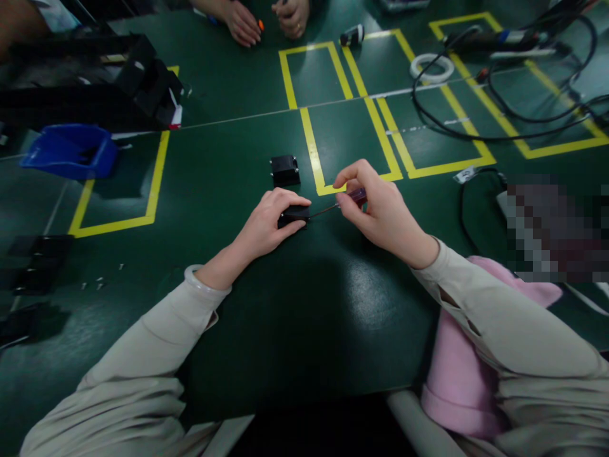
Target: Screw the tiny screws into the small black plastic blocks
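Pinning a small black block (294, 214) flat on the matte green table (304, 304), the left hand (266, 223) clamps over it, seemingly to steady it. The right hand (378, 216) pinches a slim screwdriver (343, 202) by its glossy dark handle, thin metal shaft level against the block's side.

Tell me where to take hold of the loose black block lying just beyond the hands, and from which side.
Pinch the black block across two opposite flat sides, coming down from above: it lies flat on the green table, free all round. The left hand, holding the small black part, is nearer; the right hand holds the screwdriver.
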The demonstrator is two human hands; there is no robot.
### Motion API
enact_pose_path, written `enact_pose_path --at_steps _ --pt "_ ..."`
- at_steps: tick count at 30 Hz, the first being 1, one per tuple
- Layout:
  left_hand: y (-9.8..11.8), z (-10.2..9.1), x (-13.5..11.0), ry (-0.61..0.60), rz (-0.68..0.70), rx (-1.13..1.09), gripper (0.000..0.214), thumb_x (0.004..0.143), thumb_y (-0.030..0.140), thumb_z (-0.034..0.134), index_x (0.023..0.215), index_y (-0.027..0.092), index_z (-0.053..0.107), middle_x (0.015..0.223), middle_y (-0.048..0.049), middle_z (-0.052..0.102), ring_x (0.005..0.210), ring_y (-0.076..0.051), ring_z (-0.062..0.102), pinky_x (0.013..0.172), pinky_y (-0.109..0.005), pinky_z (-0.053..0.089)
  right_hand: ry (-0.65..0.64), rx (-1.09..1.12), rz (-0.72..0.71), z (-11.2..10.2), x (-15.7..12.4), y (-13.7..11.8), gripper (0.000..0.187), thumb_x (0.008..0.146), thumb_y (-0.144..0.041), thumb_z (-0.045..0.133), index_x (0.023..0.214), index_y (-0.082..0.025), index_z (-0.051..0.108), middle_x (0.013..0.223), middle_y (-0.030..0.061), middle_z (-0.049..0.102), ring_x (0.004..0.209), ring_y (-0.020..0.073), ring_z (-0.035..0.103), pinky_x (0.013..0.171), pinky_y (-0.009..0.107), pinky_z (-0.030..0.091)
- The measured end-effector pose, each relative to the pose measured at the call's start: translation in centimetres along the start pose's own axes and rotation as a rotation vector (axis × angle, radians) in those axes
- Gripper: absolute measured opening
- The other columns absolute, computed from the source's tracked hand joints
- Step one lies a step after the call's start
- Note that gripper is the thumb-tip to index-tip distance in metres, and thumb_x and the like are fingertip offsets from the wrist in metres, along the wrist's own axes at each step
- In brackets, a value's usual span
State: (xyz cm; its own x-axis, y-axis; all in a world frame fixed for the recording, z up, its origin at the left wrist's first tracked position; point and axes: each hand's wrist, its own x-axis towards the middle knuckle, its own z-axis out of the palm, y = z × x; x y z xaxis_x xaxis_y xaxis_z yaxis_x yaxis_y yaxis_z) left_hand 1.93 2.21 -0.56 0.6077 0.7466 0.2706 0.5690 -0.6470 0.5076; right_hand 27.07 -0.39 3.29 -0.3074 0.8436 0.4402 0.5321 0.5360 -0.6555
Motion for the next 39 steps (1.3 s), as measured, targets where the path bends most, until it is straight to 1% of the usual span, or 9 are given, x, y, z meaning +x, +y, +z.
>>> enact_pose_path --at_steps 8,13,18,22,25,31,33,36,39 --pt "0.08 -0.04 -0.02 -0.003 0.004 0.002 0.03 0.097 0.031 0.062 0.125 0.022 0.061 0.122 -0.007 0.065 0.118 -0.025 0.059 0.103 -0.042 0.044 0.007 -0.012 0.013 0.08 -0.01 0.01 0.002 0.095 -0.022 0.055 0.097 -0.022 0.054 0.08 -0.0015 0.061 0.066 0.0117 0.06 0.064 0.026 0.044" --pt "-0.03 0.04 -0.01 0.0 0.01 0.0 0.031 0.097 0.031 0.062 0.126 0.022 0.061 0.123 -0.007 0.065 0.119 -0.025 0.059 0.103 -0.041 0.044 0.008 -0.009 0.003 0.02 -0.02 -0.01 0.01 0.093 -0.019 0.054 0.103 -0.022 0.053 0.075 -0.0034 0.058 0.064 0.0122 0.059 0.064 0.027 0.043" --pt "0.05 0.03 0.03 0.005 0.013 -0.001 0.03 0.096 0.03 0.063 0.125 0.021 0.062 0.122 -0.0073 0.065 0.118 -0.025 0.059 0.102 -0.041 0.044 -0.012 -0.022 0.019 -0.04 0.03 0.03 0.008 0.096 -0.029 0.057 0.097 -0.021 0.054 0.079 -0.0008 0.061 0.068 0.0137 0.061 0.065 0.028 0.043" --pt "0.08 0.0 0.02 0.001 0.006 -0.001 0.03 0.097 0.03 0.063 0.125 0.021 0.062 0.122 -0.0069 0.065 0.118 -0.025 0.059 0.102 -0.041 0.044 -0.028 -0.017 0.021 -0.02 -0.01 0.03 0.004 0.097 -0.024 0.053 0.1 -0.022 0.053 0.078 -0.0018 0.059 0.067 0.0131 0.06 0.065 0.028 0.044" --pt "0.02 0.01 0.0 0.005 0.01 -0.001 0.03 0.097 0.03 0.062 0.125 0.022 0.062 0.122 -0.0067 0.065 0.118 -0.025 0.059 0.102 -0.041 0.044 -0.029 -0.008 0.013 -0.03 -0.03 0.04 0.009 0.096 -0.02 0.052 0.105 -0.022 0.051 0.077 -0.0032 0.057 0.067 0.0124 0.059 0.065 0.027 0.044" --pt "0.02 -0.01 0.01 -0.002 0.005 -0.001 0.03 0.097 0.032 0.062 0.125 0.022 0.061 0.123 -0.0068 0.065 0.118 -0.026 0.059 0.102 -0.042 0.044 -0.019 -0.003 0.013 -0.05 0.01 0.01 0.006 0.098 -0.028 0.055 0.096 -0.022 0.053 0.079 -0.002 0.06 0.068 0.0121 0.061 0.065 0.027 0.044" --pt "0.04 -0.01 0.0 -0.003 0.003 -0.003 0.03 0.097 0.032 0.061 0.126 0.022 0.061 0.123 -0.0071 0.065 0.119 -0.026 0.059 0.103 -0.042 0.044 -0.014 0.006 0.016 -0.06 0.01 -0.05 0.003 0.097 -0.025 0.054 0.097 -0.023 0.053 0.077 -0.0025 0.06 0.066 0.0122 0.06 0.064 0.027 0.044" --pt "0.04 -0.01 -0.02 -0.009 -0.019 -0.002 0.031 0.097 0.033 0.061 0.126 0.023 0.061 0.124 -0.0072 0.065 0.119 -0.026 0.059 0.103 -0.043 0.044 -0.01 0.021 0.018 -0.07 0.01 -0.12 0.01 0.094 -0.02 0.053 0.103 -0.023 0.053 0.076 -0.0032 0.059 0.067 0.0129 0.06 0.064 0.027 0.045" --pt "0.05 -0.02 -0.02 -0.013 -0.031 0.0 0.031 0.097 0.033 0.061 0.126 0.023 0.061 0.124 -0.0073 0.065 0.12 -0.027 0.059 0.104 -0.044 0.043 -0.005 0.017 0.021 -0.04 0.04 -0.12 0.007 0.094 -0.023 0.055 0.101 -0.022 0.053 0.079 -0.0021 0.06 0.069 0.0131 0.061 0.066 0.027 0.046"
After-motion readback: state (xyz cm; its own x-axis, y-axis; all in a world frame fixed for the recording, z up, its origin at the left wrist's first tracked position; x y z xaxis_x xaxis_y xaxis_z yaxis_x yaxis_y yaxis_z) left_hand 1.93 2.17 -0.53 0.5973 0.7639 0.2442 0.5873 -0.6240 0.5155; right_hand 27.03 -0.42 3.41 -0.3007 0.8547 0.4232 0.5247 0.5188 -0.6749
